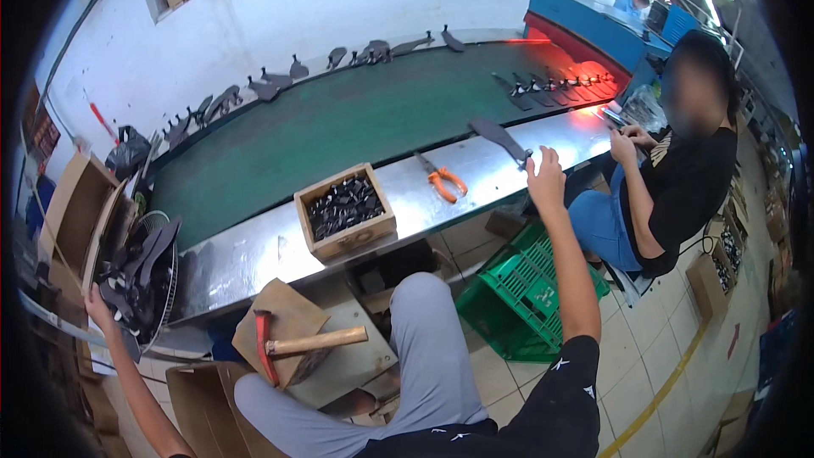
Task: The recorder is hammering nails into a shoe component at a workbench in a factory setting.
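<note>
My right hand [548,180] is raised over the front edge of the metal table, its fingers closed at the heel end of a dark shoe sole [498,133]. The sole's broad end points left, toward the green belt. At the far left, my left hand [99,307] reaches to the side of a round wire basket [175,276] piled with dark soles [140,267]; its fingers are too small and partly hidden to read. Between the hands, a wooden box [352,237] of small black heel pieces [343,206] and orange-handled pliers [445,182] rest on the metal surface.
A hammer [314,341] lies on a pad by my knees. A green crate [530,297] is on the floor. Soles line the far side of the green belt [339,110]; more sit near the red-lit machine [585,55]. A co-worker [678,161] sits at the right.
</note>
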Demonstrator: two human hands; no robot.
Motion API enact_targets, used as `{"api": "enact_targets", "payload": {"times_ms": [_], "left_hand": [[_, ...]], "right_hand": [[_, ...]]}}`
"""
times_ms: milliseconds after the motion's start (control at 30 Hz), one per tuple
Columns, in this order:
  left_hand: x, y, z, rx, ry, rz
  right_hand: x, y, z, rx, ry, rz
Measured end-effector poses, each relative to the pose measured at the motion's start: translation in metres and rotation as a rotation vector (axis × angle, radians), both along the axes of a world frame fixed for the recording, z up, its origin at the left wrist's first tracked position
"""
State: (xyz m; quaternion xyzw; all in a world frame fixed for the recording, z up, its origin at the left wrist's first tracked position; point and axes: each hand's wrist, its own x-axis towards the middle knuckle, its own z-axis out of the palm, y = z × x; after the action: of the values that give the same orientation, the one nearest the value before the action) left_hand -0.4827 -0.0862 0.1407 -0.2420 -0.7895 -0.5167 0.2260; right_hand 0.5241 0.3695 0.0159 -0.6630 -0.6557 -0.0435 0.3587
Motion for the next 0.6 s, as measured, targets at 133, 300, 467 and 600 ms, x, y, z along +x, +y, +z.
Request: {"api": "enact_targets", "payload": {"times_ms": [133, 300, 467, 600], "left_hand": [[0.084, 0.076, -0.085, -0.017, 0.019, -0.267], [0.379, 0.143, -0.002, -0.236, 0.179, -0.517], [0.497, 0.155, 0.007, -0.416, 0.510, -0.815], [0.559, 0.155, 0.015, -0.045, 0.520, -0.971]], "right_hand": [[0.093, 0.056, -0.019, 0.082, -0.065, 0.315], [0.042, 0.090, -0.033, -0.146, 0.020, 0.363], [-0.207, -0.060, 0.111, -0.267, 1.436, 0.865], [-0.278, -0.216, 0.168, -1.001, 1.216, 1.536]]}}
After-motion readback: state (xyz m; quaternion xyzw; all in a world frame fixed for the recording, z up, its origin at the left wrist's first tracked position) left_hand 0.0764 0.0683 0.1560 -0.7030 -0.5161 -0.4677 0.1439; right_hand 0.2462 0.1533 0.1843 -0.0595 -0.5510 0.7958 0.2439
